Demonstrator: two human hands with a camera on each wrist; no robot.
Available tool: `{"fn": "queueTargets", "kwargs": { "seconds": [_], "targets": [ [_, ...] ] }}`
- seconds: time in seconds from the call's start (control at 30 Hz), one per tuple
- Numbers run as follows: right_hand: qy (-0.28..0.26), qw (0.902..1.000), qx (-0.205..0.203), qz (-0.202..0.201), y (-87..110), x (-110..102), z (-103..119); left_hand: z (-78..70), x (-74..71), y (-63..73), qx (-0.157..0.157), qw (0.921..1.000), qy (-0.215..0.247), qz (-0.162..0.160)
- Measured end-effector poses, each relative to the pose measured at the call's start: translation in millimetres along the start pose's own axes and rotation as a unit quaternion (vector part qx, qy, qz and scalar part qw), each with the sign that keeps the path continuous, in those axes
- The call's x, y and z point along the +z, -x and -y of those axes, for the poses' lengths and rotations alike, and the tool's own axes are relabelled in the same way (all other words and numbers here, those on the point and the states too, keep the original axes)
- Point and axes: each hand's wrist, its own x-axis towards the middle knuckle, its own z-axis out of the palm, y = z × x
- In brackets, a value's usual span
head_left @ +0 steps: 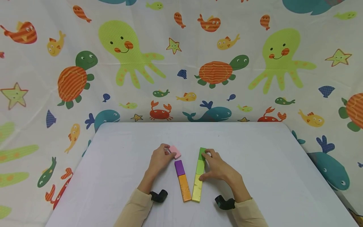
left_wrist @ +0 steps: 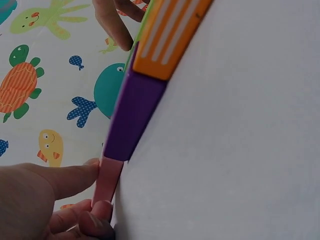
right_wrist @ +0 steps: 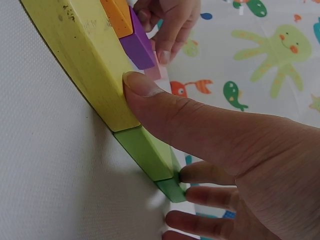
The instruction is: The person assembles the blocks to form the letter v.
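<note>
A small pink block [head_left: 175,152] is pinched between thumb and fingers of my left hand [head_left: 159,159], just beyond a purple block [head_left: 179,168]. An orange block [head_left: 185,188] continues that row toward me; the left wrist view shows pale stripes on its side. To the right runs a second row: a long yellow block [head_left: 197,188], a light green block [head_left: 200,167] and a darker green block [head_left: 202,154]. My right hand [head_left: 221,167] spreads along this row, its thumb touching the yellow block and its extended fingers by the darker green end.
All blocks lie on a white-covered table [head_left: 136,138]. The two rows nearly meet at their near ends and spread apart farther away. A sea-animal cloth [head_left: 181,63] hangs behind the table. Each wrist wears a small black camera [head_left: 159,196].
</note>
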Motion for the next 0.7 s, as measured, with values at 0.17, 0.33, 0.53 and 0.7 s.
{"fn": "queueTargets", "kwargs": {
  "seconds": [0.17,0.33,0.53,0.7],
  "targets": [
    [0.004,1.0,-0.001,0.001,-0.5,-0.1,-0.5,4.1,-1.2,-0.8,0.012,0.9999,0.009,0.003],
    [0.007,1.0,-0.001,0.001,-0.2,-1.0,-1.0,6.3,-1.0,-0.7,0.024,0.9995,0.019,0.001],
    [0.002,1.0,0.007,0.002,0.3,-1.3,0.1,7.0,-1.0,-0.1,0.025,0.9993,0.028,0.006],
    [0.002,1.0,0.004,0.0,0.1,-1.6,0.0,8.0,0.0,-0.8,0.02,0.9993,0.025,0.018]
  ]
}}
